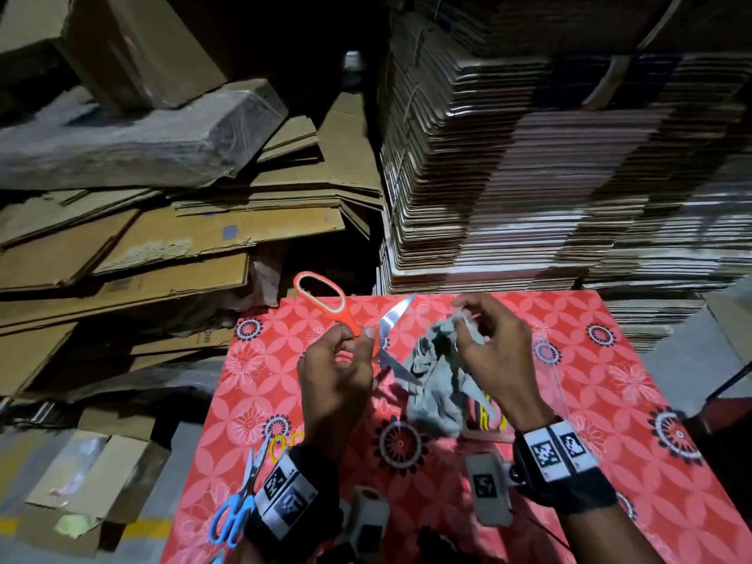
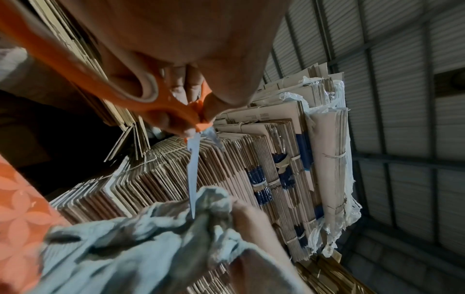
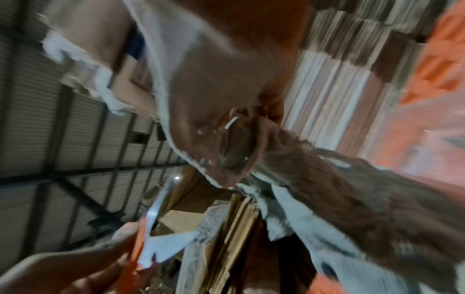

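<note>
Your left hand point(image 1: 333, 372) grips the large orange-handled steel scissors point(image 1: 344, 313) just behind the pivot, its fingers point(image 1: 368, 333) curled tight round the handle neck. The big handle loop sticks out past the far edge of the red flower-patterned surface point(image 1: 590, 400), left of its middle. The two blades stand wide apart: one points along the far edge, and the other slants down toward you and meets the crumpled grey cloth point(image 1: 437, 384). In the left wrist view that lower blade's tip point(image 2: 192, 213) touches a fold of the cloth.

Your right hand point(image 1: 494, 348) holds the cloth up by its top, with fingers point(image 1: 480, 315) pinched together on the bunched fabric. The rest hangs in loose folds down to the middle of the surface.

A pair of small blue-handled scissors point(image 1: 236, 510) lies at the near left edge, well apart from both hands. Tall stacks of flattened cardboard point(image 1: 529, 177) rise beyond the far edge.
</note>
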Available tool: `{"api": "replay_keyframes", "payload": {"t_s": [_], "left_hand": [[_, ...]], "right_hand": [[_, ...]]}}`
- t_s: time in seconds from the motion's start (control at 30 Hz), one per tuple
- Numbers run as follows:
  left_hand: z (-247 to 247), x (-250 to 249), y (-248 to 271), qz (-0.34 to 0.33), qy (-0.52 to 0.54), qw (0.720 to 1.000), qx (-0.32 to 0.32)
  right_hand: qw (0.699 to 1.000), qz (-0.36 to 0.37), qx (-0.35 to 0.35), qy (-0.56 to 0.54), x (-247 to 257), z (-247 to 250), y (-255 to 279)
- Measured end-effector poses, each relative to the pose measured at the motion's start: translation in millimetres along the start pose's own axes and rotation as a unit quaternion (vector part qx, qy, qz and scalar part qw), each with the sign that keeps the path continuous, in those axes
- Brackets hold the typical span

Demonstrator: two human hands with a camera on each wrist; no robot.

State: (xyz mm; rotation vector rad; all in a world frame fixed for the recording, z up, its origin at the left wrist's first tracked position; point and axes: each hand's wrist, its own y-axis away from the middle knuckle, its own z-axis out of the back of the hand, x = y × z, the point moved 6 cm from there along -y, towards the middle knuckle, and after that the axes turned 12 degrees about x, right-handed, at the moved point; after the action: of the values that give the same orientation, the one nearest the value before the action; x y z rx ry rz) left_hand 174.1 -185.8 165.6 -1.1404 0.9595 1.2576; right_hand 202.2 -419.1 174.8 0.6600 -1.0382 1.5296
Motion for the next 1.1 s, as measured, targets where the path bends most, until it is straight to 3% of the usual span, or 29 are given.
{"api": "replay_keyframes", "payload": {"t_s": [0.2,0.4,0.67,0.93,1.1], "left_hand": [[-4.0,-14.5,-1.4,-0.016,0.026,1.0,0.005],[-6.8,-26.7,1.5,-0.047,-0.002,0.999,-0.01],[0.8,-23.0,-0.1,-0.074,0.024,0.997,-0.022],[-1.8,-26.4,3.2,-0.074,-0.001,0.996,-0.042],[-6.9,-36.3,6.2,-0.11,-0.014,0.993,-0.035]], "right_hand": [[0.99,0.09,-0.031,-0.101,59.3,5.0,5.3],[0.988,0.129,-0.075,-0.037,78.9,-22.7,21.4],[0.981,0.188,-0.02,0.045,86.3,-45.9,46.9],[0.99,0.143,0.005,0.011,81.6,-37.3,44.1],[0.992,0.11,-0.032,-0.049,86.4,-24.6,32.8]]}}
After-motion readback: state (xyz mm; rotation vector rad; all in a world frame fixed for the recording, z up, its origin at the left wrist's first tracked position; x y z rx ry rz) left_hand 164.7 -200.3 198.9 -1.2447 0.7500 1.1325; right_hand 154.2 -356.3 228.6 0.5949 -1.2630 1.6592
